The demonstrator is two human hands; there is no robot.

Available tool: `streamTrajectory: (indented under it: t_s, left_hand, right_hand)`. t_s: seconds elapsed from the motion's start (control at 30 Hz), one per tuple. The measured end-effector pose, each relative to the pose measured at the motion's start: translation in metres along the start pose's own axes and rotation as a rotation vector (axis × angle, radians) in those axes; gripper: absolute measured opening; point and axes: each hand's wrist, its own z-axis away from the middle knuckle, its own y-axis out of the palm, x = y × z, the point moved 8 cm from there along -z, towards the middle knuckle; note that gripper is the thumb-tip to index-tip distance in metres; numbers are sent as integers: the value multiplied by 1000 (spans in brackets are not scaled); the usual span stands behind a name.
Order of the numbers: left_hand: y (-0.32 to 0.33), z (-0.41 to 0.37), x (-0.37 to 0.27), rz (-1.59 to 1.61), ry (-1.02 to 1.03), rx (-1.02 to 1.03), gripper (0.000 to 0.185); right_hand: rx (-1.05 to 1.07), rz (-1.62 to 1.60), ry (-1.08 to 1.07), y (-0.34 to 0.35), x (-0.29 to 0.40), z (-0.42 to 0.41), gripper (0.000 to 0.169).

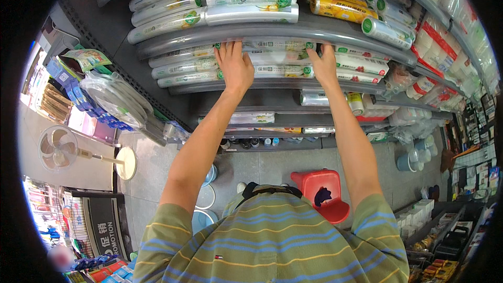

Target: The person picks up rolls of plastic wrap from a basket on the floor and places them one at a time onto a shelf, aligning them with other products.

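Note:
My left hand [235,67] reaches into the shelf below the top lip, its fingers over the left part of a cling film box [275,44] in the middle stack. At that box's right end is my right hand [324,65], with the thumb on the front and the other fingers farther back. Between them the two hands hold the box, and some fingertips are hidden under the shelf edge. More cling film boxes [281,71] lie stacked under it. To the left are similar slim boxes [184,71], and white boxes with red fruit pictures [361,64] lie to the right.
A grey shelf lip [251,36] runs just above my hands. Ziplock bag rolls [251,13] and yellow rolls [342,8] fill the shelf above. Behind me are a red plastic stool [338,188] and blue buckets [203,220]. A fan [59,147] lies left.

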Motion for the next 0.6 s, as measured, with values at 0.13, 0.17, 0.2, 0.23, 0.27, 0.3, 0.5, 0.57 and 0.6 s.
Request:
streamTrajectory:
  t_s: [0.13, 0.17, 0.2, 0.23, 0.27, 0.3, 0.5, 0.57, 0.6]
  left_hand:
    - [8, -9, 9, -54, -6, 25, 51]
    - [9, -11, 11, -67, 0, 17, 51]
    - [9, -12, 13, -80, 4, 10, 50]
    - [10, -12, 15, -94, 7, 2, 50]
    - [12, -12, 17, -102, 0, 10, 50]
    - [14, -14, 17, -106, -4, 17, 49]
    - [21, -21, 19, -171, 16, 72, 45]
    - [22, -22, 18, -194, 46, 83, 44]
    - [21, -22, 18, -208, 69, 79, 44]
  right_hand:
    - [50, -3, -6, 8, 0, -16, 39]
    - [76, -16, 22, 12, -1, -18, 38]
    - [62, -12, 6, 13, 0, -18, 37]
    - [48, -8, -10, 14, 1, -19, 37]
    - [35, -5, -26, 15, 2, -19, 37]
    - [46, 8, -8, 17, -6, -21, 38]
    - [114, 94, 30, 25, -28, -36, 42]
    - [106, 147, 0, 25, -29, -38, 43]
    - [103, 127, -11, 26, -25, -37, 43]
